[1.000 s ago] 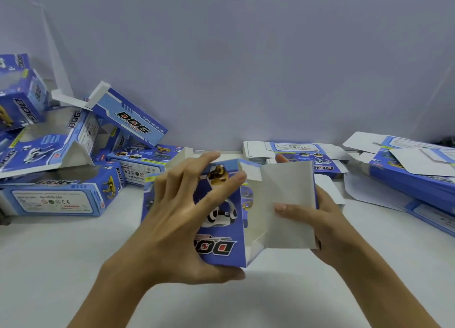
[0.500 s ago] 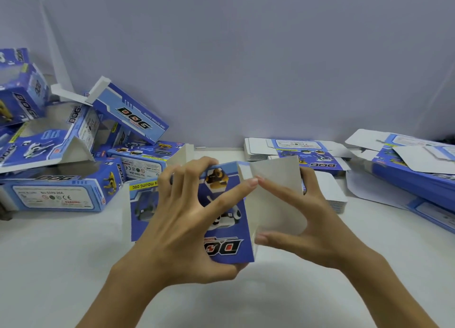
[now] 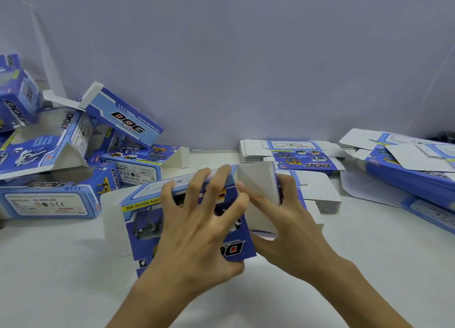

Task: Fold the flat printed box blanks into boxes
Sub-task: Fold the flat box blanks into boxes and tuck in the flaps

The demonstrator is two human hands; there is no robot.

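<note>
Box blank point(image 3: 147, 219), blue with a printed toy dog, is held just above the near middle of the white table point(image 3: 61, 278), opened into a sleeve but not finished. The left hand point(image 3: 197, 229) grasps its printed face with spread, curled fingers, thumb under the near edge. The right hand point(image 3: 290, 229) pinches the white end flap point(image 3: 258, 187) and seems to be folding it inward. Several folded boxes point(image 3: 49, 199) lie heaped at far left, so part of the job looks done. A stack of flat blanks point(image 3: 295, 155) at far centre and a second stack point(image 3: 406, 170) at far right are left to fold. The near table on both sides of the hands gives room to move; a wall point(image 3: 246, 69) closes the far edge.
</note>
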